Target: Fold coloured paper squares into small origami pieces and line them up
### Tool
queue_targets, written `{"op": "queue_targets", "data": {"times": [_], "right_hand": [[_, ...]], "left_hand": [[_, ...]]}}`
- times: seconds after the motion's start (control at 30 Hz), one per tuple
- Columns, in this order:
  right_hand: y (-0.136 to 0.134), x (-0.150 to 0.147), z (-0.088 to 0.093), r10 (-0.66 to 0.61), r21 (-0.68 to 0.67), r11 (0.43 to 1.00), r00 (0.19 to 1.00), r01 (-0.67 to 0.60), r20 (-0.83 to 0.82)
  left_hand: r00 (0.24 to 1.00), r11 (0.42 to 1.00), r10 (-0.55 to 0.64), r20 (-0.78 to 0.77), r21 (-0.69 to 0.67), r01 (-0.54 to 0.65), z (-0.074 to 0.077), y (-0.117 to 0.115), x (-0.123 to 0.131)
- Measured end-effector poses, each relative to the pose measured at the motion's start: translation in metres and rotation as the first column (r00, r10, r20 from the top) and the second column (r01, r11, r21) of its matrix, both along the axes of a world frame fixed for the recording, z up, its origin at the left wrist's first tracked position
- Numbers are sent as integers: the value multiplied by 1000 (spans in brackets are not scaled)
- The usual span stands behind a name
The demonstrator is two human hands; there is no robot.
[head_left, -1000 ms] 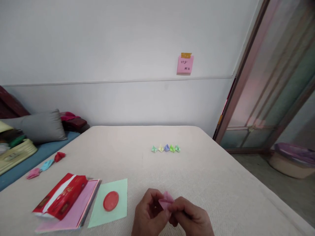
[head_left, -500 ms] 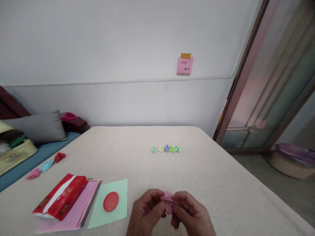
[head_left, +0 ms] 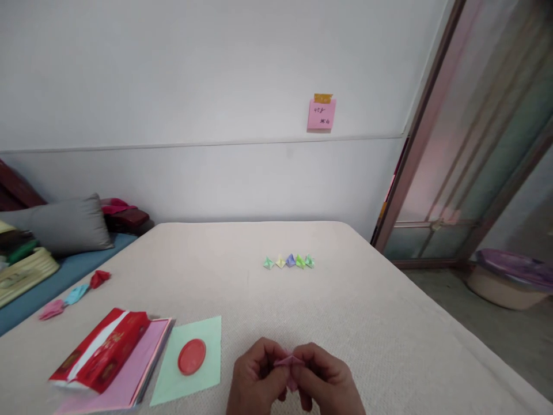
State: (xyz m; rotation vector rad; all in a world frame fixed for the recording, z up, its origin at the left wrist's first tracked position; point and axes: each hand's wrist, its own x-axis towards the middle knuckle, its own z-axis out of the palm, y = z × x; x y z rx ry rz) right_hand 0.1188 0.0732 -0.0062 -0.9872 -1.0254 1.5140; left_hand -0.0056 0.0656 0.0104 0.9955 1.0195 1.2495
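Note:
A small pink folded-paper piece (head_left: 290,362) is pinched between my two hands, low in the middle of the head view. My left hand (head_left: 258,374) grips its left side with thumb and forefinger. From the right, my right hand (head_left: 325,377) pinches the other side in the same way. The fingers cover much of the paper, so its full shape is hidden. Left of my hands lies a pale green paper sheet (head_left: 209,351) with a round red disc (head_left: 192,356) on it. Farther back stands a row of several small folded-paper pieces (head_left: 290,261) in green, yellow and blue.
At left, a red-and-white packet (head_left: 106,346) lies on a stack of coloured paper (head_left: 138,374). Beyond it are pink (head_left: 52,309), light blue (head_left: 76,294) and red (head_left: 100,279) folded papers. The cloth-covered table (head_left: 367,311) reaches the wall, where a pink note (head_left: 321,114) is taped.
My hands have come closer together, and the thumbs now press on the middle of the pink paper, covering more of it. The whole view has shifted slightly.

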Motion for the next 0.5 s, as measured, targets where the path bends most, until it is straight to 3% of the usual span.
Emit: {"op": "queue_targets", "data": {"times": [0.23,0.5], "right_hand": [[-4,-8,-4,-60,-7,998,997,60,53],[-1,-3,8,-23,-112,994,999,19,-30]], "left_hand": [[998,996,56,36,-73,-53,-6,0,2],[999,999,-41,6,6,41,0,0,-1]]}}
